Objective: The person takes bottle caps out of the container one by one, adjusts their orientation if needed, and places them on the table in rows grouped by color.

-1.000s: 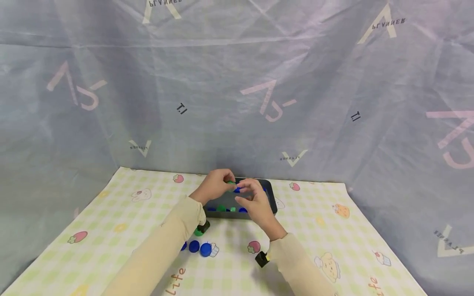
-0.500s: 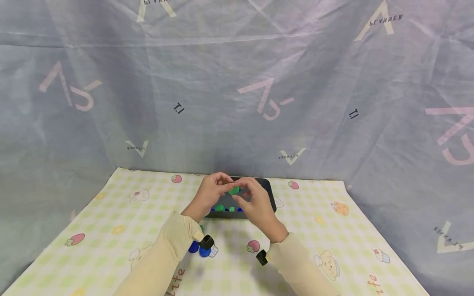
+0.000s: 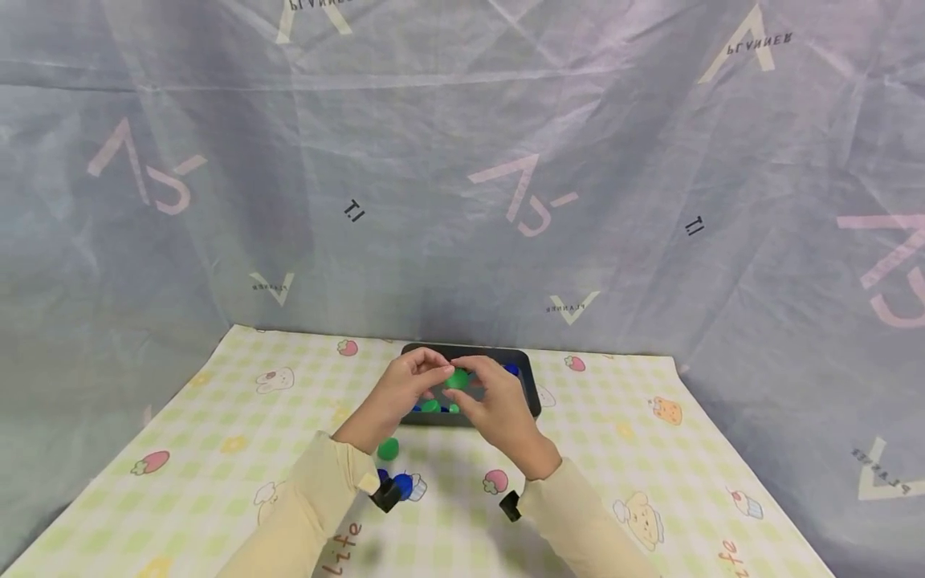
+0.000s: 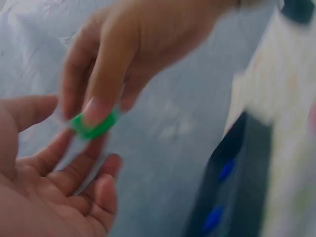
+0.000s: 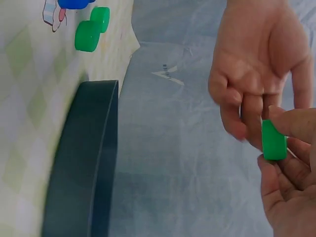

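Note:
Above the dark tray [image 3: 533, 385], my right hand [image 3: 502, 405] pinches a round green plastic cap [image 3: 457, 379] between thumb and fingers. The same cap [image 5: 274, 140] stands edge-on in the right wrist view. My left hand [image 3: 393, 395] is close beside it, its fingertips right at the cap in the head view. In the left wrist view, the left thumb [image 4: 37, 109] is spread apart from the cap and the palm is turned up. Inside the tray lie a green cap [image 3: 430, 407], a blue piece [image 3: 511, 369] and other small pieces, partly hidden by the hands.
On the checked tablecloth [image 3: 614, 449], a green cap [image 3: 388, 449] and a blue cap [image 3: 402, 486] lie in front of the tray, near the left sleeve [image 3: 318, 482]. Another blue piece there is partly covered by the wrist camera [image 3: 386, 494]. A grey printed curtain [image 3: 433, 201] hangs behind the table.
My left hand has drawn back toward me and lower, and its wrist camera now covers some blue caps. The green cap has passed from left fingers to the right hand, which has shifted slightly.

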